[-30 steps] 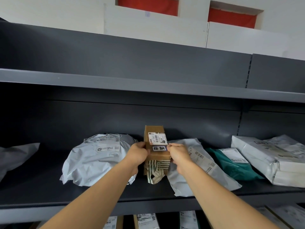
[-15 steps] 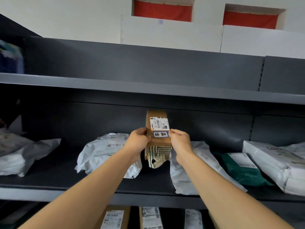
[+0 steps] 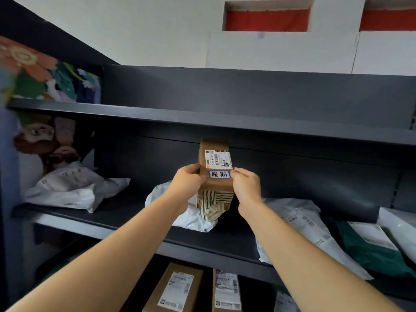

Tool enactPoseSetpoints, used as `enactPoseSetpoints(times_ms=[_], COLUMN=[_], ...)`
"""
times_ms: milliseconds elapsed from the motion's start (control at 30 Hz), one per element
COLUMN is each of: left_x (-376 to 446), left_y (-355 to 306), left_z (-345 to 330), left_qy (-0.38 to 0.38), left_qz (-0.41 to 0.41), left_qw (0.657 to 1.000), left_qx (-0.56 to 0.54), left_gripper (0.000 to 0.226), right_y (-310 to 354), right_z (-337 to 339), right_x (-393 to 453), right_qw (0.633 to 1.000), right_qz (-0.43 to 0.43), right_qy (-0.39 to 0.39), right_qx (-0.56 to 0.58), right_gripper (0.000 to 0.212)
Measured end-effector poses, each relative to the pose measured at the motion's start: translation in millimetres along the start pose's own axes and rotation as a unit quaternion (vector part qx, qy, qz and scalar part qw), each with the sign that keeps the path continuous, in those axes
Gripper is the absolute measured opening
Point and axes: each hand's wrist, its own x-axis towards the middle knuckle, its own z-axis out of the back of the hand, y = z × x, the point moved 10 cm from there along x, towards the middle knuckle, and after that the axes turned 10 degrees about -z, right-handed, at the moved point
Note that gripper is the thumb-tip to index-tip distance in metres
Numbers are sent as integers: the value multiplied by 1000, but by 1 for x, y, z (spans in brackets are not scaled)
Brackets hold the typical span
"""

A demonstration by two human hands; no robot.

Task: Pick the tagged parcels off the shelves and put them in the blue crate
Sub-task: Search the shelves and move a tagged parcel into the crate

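Currently left hand (image 3: 188,181) and right hand (image 3: 246,185) are clamping the tagged cardboard parcel (image 3: 215,174) by its sides, holding it upright clear above the middle shelf (image 3: 135,218), label and tag facing the camera, probably for checking; blue crate isn't showing.

Dark grey shelving (image 3: 225,122), white wall (image 3: 157,30)
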Motion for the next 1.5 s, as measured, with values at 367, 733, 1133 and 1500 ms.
enactPoseSetpoints(times_ms=[367,733,1133,1500], left_x=[-46,-154,-288,-422], left_y=[-23,-42,-48,-53], left_z=[103,230,364,470], left_qy=[-80,-170,-272,-405], left_qz=[-3,29,70,112], left_qw=[997,984,958,904], left_qx=[14,54,54,71], left_gripper=[36,39,36,27], right_y=[13,-2,-34,-66], right_z=[-89,-188,-283,-359], right_x=[-64,-184,-334,-472], right_qw=[994,975,941,888], right_qz=[22,12,-43,-45], right_qy=[108,219,334,455], right_qx=[-24,-23,-18,-49], right_gripper=[15,32,25,28])
